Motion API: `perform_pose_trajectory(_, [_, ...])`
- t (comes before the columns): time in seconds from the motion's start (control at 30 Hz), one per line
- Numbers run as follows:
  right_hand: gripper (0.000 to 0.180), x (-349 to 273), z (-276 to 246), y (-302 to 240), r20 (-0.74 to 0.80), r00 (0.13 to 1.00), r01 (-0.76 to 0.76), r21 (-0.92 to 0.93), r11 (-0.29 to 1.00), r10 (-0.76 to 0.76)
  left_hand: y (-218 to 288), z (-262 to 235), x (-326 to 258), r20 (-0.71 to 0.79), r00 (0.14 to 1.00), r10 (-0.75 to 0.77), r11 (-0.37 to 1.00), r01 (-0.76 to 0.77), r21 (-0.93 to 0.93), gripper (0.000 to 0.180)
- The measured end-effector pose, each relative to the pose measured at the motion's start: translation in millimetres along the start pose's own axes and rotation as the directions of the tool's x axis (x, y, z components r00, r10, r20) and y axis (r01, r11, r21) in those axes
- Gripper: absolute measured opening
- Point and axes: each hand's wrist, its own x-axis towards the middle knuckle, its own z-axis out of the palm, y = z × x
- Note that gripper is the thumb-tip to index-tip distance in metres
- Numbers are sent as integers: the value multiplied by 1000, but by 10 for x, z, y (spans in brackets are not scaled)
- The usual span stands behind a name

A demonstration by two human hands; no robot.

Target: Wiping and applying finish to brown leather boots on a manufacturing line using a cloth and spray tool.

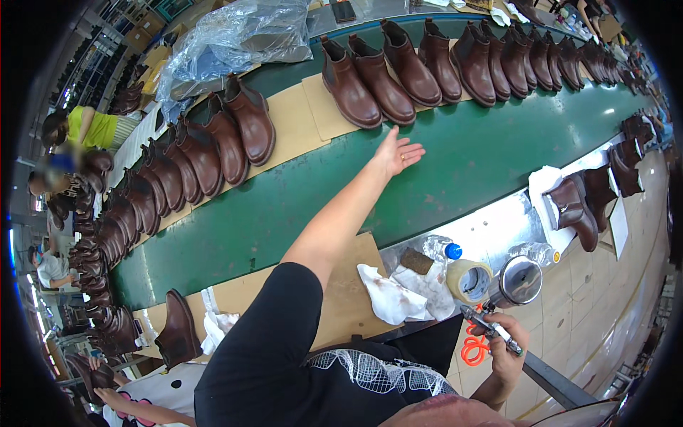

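Note:
My left hand (pixel 398 154) is stretched out over the green conveyor belt (pixel 313 192), palm turned up and fingers extended, with nothing in it. Just beyond its fingertips stands a brown ankle boot (pixel 380 82), the second in a row on brown cardboard; whether they touch I cannot tell. My right hand (pixel 509 349) is wrapped round the handle of a spray gun (pixel 491 330), low on the right. A shiny metal cup (pixel 517 280) sits at the gun's front, and an orange coiled hose (pixel 474 349) hangs beside it.
More brown boots (pixel 203 160) line the belt's far side. Close by are a stained white cloth (pixel 388 292), a tape roll (pixel 469 280) and clear plastic bottles (pixel 533 252). Boots (pixel 575 206) stand on the right edge. Co-workers sit at the left; a plastic sheet (pixel 235 50) lies behind.

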Motion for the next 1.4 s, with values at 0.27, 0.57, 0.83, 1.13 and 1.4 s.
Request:
perform_pose_trajectory(0.27, [47,-103,4,66,10,998,64,1,998,-64,235,-1343,-829,-168,969,184,938,-224,-265,54])
perform_pose_trajectory(0.57, [38,-138,128,77,59,997,57,-29,998,-55,890,-2312,-1463,-500,792,351,809,-525,-264,59])
perform_pose_trajectory(0.83, [36,-46,257,44,61,998,37,-49,998,-34,394,-757,-600,21,1000,21,984,-17,-178,88])
perform_pose_trajectory(1.13, [45,-12,112,57,43,999,-16,-93,996,20,200,171,510,-53,992,112,958,-122,-259,118])
perform_pose_trajectory(1.4, [49,46,55,80,-1,999,-36,-44,998,36,467,60,484,-279,935,218,970,-240,-47,53])
